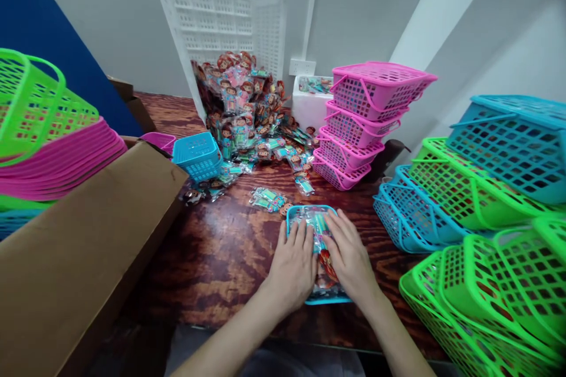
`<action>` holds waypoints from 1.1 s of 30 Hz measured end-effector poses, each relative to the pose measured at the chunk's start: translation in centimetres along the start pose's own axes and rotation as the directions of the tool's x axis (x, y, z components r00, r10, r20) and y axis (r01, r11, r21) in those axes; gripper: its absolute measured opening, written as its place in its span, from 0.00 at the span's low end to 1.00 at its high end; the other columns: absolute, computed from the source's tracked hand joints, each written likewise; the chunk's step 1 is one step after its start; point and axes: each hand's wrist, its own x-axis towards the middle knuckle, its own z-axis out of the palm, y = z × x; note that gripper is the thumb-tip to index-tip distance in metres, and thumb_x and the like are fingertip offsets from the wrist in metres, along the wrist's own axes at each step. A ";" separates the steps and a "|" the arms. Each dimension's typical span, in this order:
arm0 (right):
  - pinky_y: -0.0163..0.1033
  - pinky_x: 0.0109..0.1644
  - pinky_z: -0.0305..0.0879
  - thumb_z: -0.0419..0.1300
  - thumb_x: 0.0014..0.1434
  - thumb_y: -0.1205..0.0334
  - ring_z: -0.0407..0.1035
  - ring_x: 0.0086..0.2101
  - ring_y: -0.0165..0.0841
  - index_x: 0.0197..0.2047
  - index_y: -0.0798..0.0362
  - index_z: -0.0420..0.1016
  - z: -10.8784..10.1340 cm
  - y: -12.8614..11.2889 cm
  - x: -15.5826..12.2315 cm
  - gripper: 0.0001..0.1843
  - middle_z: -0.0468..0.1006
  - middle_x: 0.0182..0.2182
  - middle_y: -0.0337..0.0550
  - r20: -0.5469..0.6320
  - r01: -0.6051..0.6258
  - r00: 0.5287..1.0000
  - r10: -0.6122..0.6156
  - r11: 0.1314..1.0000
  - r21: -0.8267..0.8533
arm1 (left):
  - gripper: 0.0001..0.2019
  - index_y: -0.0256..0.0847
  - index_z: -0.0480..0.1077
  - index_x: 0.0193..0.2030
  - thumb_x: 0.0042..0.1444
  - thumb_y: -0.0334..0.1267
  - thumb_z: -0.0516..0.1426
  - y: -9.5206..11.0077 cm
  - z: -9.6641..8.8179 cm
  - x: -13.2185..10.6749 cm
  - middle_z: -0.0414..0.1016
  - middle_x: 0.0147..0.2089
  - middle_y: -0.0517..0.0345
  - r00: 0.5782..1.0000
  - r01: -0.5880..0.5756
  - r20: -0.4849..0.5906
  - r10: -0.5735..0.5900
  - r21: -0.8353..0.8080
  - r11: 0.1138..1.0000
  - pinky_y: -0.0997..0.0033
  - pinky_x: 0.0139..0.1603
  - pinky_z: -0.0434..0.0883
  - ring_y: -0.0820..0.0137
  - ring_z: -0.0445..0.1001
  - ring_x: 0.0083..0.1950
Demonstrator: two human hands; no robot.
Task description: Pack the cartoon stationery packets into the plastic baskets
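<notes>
Near the table's front edge stands a small blue plastic basket (329,301), filled with clear plastic packets (326,264) that show printed doll figures and green-blue pieces. Flat across the left part of these packets lies my left hand (292,268), its fingers stretched out. My right hand (351,256) rests on the right part, fingers extended and thumb apart. Neither palm shows, but I see nothing gripped. Just beyond the basket, a few loose packets (267,199) lie on the dark wooden table (216,253).
A tipped white crate (177,41) spills a heap of packets (241,109) at the back. Pink baskets (349,141) are stacked behind right; blue baskets (404,212) and green baskets (477,283) crowd the right. Leftward are a cardboard box (92,235), nested baskets (53,159) and another blue basket (197,156).
</notes>
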 end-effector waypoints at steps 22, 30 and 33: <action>0.53 0.70 0.53 0.45 0.70 0.48 0.59 0.64 0.39 0.64 0.55 0.68 0.7 -0.7 -0.8 0.28 0.66 0.64 0.51 0.004 -0.296 0.949 0.315 0.888 0.351 | 0.07 0.39 0.67 0.40 0.65 0.40 0.56 0.2 -1.1 -1.3 0.70 0.59 0.41 0.940 0.230 -0.187 -0.285 -0.268 0.936 0.36 0.71 0.47 0.54 0.64 0.66; 0.57 0.67 0.57 0.49 0.69 0.51 0.62 0.61 0.42 0.60 0.52 0.73 0.6 -1.1 -1.0 0.24 0.69 0.62 0.51 -0.048 -0.238 0.965 0.259 0.936 0.260 | 0.04 0.40 0.66 0.36 0.62 0.34 0.58 0.0 -0.5 -0.4 0.69 0.56 0.47 0.912 0.305 -0.148 -0.383 -0.382 0.872 0.37 0.69 0.53 0.56 0.66 0.61; 0.57 0.65 0.60 0.49 0.69 0.52 0.63 0.59 0.43 0.59 0.53 0.74 0.4 -1.4 -1.2 0.24 0.71 0.60 0.53 -0.086 -0.224 0.966 0.244 0.954 0.198 | 0.03 0.39 0.67 0.42 0.62 0.30 0.55 -0.2 0.1 -1.1 0.67 0.58 0.45 0.888 0.312 -0.183 -0.422 -0.434 0.845 0.39 0.67 0.57 0.57 0.65 0.61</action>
